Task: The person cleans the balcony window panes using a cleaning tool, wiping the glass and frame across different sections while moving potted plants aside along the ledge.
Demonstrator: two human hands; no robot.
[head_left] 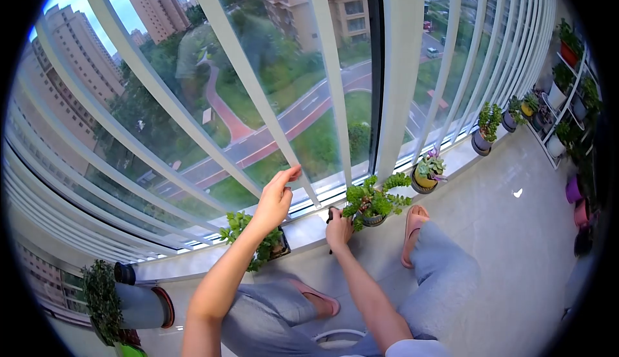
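Observation:
My left hand (pixel 276 197) is raised in front of the white railing bars, above a leafy green potted plant (pixel 240 228) on the ledge. Its index finger is stretched out and the others are loosely bent; nothing shows in it. Lower and to the right, my right hand (pixel 339 231) is closed around a small dark tool (pixel 331 214), whose kind I cannot make out because the fingers hide most of it. Just right of that hand stands a bushy green succulent (pixel 372 197) in a round dark pot, its stems spreading sideways.
Along the white ledge (pixel 306 234) stand a rosette succulent in a yellow pot (pixel 423 181) and more small pots. A plant rack (pixel 560 115) is at the right, and a large grey-blue planter (pixel 143 305) at the lower left. My slippered feet are close to the ledge.

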